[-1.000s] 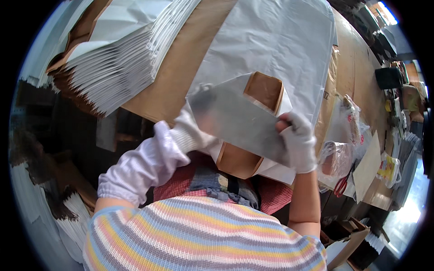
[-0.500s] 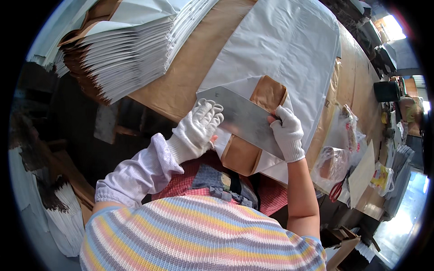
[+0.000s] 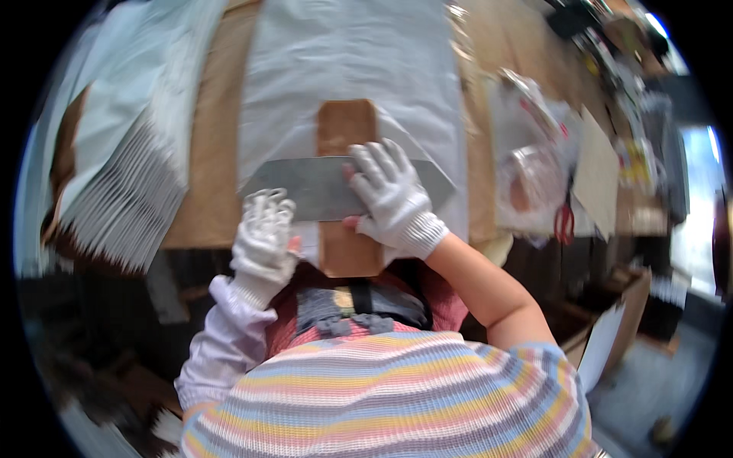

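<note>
Across the middle of the workbench (image 3: 210, 191) lies a grey metal plate (image 3: 305, 187), long and flat with slanted ends, and my right hand (image 3: 393, 198) rests on top of it, gloved in white knit, fingers spread and pressed flat against the metal. Under the plate a brown paper strip (image 3: 346, 126) runs away from me and toward me, showing above the plate and again below it near my lap. Both sit on a wide white sheet (image 3: 359, 53) that covers the brown bench top. My left hand (image 3: 263, 237), also gloved, sits at the near left edge of the plate; its fingers are curled together, and I think the tips touch the plate's lower edge, though the blur makes that hard to judge. Off to my left a thick fanned stack of white bags (image 3: 126, 183) lies on the bench. To my right, red-handled scissors (image 3: 563, 221) lie among clear plastic packets (image 3: 527, 164).
</note>
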Motion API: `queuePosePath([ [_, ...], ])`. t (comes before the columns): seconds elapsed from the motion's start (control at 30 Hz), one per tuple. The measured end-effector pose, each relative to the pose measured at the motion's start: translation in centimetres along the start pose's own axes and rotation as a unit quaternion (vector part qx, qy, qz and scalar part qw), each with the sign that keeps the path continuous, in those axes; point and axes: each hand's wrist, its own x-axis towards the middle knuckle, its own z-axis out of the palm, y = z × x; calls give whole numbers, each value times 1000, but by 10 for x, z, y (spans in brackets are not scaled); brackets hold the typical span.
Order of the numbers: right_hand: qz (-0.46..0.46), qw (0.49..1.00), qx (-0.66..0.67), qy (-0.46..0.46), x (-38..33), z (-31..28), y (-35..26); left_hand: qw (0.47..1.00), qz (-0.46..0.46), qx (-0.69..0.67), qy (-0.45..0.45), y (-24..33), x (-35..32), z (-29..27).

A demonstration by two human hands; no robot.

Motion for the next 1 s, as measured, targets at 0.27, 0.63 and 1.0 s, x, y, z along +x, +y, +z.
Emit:
queuePosePath([
  [0.27, -4, 999, -27, -29, -8, -2, 10, 998, 8, 32, -59, 8, 8, -12],
  [0.63, -25, 1000, 1, -9, -5, 0, 15, 998, 15, 25, -63, 16, 14, -25],
  [1.0, -50, 993, 101, 15, -53, -45, 23, 979, 185, 87, 1, -18, 41, -4],
])
